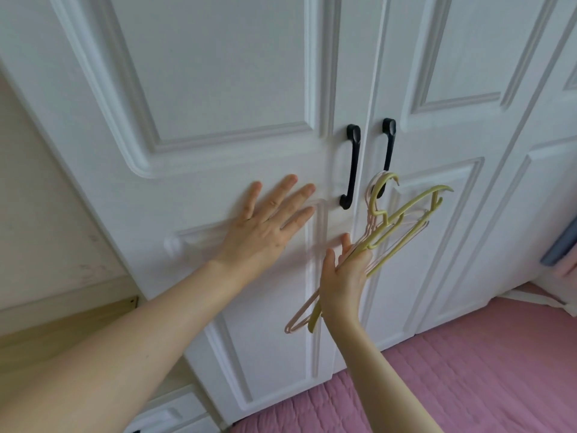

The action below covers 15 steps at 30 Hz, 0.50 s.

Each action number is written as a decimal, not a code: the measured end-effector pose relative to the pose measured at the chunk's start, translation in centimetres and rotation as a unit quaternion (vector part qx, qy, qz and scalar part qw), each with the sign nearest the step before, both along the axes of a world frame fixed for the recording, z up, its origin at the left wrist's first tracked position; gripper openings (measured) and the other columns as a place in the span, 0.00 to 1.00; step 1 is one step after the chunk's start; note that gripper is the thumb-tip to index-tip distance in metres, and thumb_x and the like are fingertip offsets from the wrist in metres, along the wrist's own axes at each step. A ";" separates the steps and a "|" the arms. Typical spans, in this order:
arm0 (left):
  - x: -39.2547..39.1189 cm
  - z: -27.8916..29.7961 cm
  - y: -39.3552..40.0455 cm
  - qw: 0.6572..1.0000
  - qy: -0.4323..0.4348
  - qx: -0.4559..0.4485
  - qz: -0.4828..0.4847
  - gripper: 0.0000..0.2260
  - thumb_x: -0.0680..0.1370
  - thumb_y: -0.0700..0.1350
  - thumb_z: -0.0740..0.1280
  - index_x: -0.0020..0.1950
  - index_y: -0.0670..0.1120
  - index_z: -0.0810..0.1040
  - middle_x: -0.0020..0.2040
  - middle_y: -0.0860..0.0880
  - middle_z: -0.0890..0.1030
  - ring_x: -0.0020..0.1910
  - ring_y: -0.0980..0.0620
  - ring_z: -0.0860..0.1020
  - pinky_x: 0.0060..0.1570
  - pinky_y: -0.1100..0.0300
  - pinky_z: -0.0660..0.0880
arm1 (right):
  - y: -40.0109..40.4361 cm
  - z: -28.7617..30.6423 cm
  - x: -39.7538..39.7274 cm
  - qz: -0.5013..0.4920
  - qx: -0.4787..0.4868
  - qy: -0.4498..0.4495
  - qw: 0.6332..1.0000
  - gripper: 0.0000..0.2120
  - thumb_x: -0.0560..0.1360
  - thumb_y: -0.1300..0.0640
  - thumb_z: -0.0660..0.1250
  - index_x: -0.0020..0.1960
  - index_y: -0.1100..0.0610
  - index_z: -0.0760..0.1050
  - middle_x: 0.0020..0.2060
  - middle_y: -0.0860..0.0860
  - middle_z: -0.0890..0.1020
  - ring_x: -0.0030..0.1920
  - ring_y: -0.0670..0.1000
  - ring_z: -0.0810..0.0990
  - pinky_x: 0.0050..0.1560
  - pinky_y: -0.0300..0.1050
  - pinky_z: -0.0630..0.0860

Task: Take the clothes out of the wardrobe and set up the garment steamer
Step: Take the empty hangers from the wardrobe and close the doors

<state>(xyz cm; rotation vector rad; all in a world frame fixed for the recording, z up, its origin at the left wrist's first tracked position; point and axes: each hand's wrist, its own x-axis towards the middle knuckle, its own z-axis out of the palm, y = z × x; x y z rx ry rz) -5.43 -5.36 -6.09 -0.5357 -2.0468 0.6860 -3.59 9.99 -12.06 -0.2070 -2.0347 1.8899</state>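
Note:
A white panelled wardrobe fills the view, both doors closed. My left hand [268, 220] lies flat with straight fingers on the left door [218, 89], just left of its black handle [351, 165]. My right hand [345, 276] grips a bundle of empty plastic hangers [402, 226], yellow-green and pale pink, in front of the right door [462, 57]. The hanger hooks sit over the lower end of the right door's black handle [388, 142]. No clothes and no steamer are in view.
A pink quilted bedspread [468, 370] lies right below the doors at the bottom right. A cream wall and a light wooden ledge [62, 314] are on the left. Something grey-blue [562, 245] shows at the right edge.

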 end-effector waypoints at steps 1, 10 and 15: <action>-0.1 -0.1 0.0 1.000 0.002 -0.002 0.001 0.29 0.79 0.45 0.64 0.78 0.51 0.56 0.79 0.49 0.54 0.77 0.42 0.54 0.70 0.36 0.47 | -0.1 0.0 -0.1 -0.003 -0.002 -0.001 1.000 0.09 0.79 0.58 0.60 0.57 0.57 0.62 0.63 0.48 0.72 0.56 0.52 0.74 0.54 0.55 0.75; -0.8 -0.6 0.0 1.000 0.001 -0.002 0.024 0.31 0.79 0.46 0.63 0.79 0.51 0.52 0.79 0.50 0.52 0.78 0.42 0.52 0.69 0.36 0.43 | 0.0 0.2 -0.9 -0.001 -0.005 -0.009 1.000 0.08 0.80 0.57 0.59 0.55 0.51 0.60 0.67 0.45 0.73 0.58 0.47 0.73 0.51 0.43 0.70; -0.4 -0.4 0.1 1.000 -0.017 0.002 0.026 0.31 0.79 0.44 0.63 0.79 0.50 0.52 0.79 0.50 0.51 0.78 0.42 0.51 0.69 0.36 0.41 | 0.1 0.2 -0.8 -0.013 0.022 -0.005 1.000 0.07 0.80 0.57 0.59 0.54 0.53 0.61 0.66 0.45 0.74 0.54 0.51 0.77 0.48 0.47 0.74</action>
